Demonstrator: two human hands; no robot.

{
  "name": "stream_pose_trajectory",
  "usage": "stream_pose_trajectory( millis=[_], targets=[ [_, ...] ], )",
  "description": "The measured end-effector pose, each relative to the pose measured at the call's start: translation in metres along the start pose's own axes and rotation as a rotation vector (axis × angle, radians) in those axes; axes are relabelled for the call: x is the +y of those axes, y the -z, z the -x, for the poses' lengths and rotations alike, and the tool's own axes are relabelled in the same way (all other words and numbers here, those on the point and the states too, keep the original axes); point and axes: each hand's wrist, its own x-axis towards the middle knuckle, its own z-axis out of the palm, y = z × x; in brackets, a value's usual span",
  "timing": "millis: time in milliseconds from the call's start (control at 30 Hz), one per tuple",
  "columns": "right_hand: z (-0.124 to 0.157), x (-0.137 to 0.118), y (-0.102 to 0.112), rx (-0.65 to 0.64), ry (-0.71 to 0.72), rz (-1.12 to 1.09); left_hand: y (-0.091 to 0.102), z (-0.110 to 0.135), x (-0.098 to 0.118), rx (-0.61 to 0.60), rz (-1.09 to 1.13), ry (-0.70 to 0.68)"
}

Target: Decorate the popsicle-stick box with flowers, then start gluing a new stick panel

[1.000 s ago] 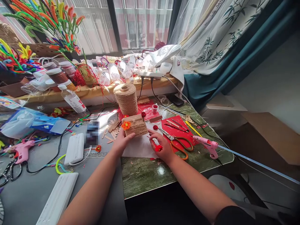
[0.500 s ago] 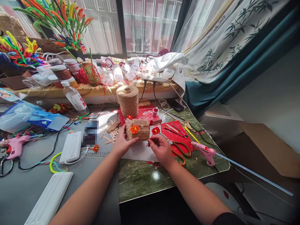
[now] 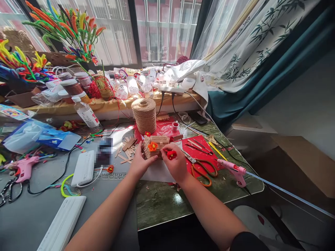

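My left hand (image 3: 141, 161) is closed around the left side of a small twine-wrapped box (image 3: 161, 141). An orange flower (image 3: 152, 146) sits on the front left corner of the box, and a small red flower (image 3: 148, 134) shows at its back. My right hand (image 3: 176, 164) pinches a red flower with a yellow centre (image 3: 171, 154), held against the front of the box. The stem is partly hidden by my fingers, and I cannot tell whether its tip touches the box. Behind the box stands a big spool of twine (image 3: 144, 116).
Scissors with orange handles (image 3: 202, 170) and a pink glue gun (image 3: 234, 170) lie to the right. Wooden sticks (image 3: 128, 148) are heaped on the left, near a white power bank (image 3: 83, 169). Another pink glue gun (image 3: 24, 167) lies far left. Bottles (image 3: 87, 113) line the back.
My right hand has moved up and left toward the box, bringing the red flower from beside it to its front. My left hand still holds the box. The view has shifted slightly.
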Motion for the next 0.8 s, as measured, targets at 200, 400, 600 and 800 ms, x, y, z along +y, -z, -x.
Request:
stream_pose_trajectory(
  millis=[200, 400, 600, 800],
  targets=[
    [0.004, 0.007, 0.0, -0.046, -0.019, -0.049, 0.002, -0.004, -0.006, 0.033, -0.04, -0.023],
    [0.008, 0.015, 0.004, -0.082, -0.015, -0.081, 0.003, -0.006, -0.004, 0.051, -0.074, -0.041],
    [0.011, 0.021, 0.009, -0.076, 0.001, -0.134, 0.001, -0.006, 0.0, 0.053, -0.069, -0.045],
    [0.012, 0.019, 0.008, -0.175, -0.01, -0.029, -0.002, -0.004, 0.012, 0.075, 0.018, -0.052]
  ],
)
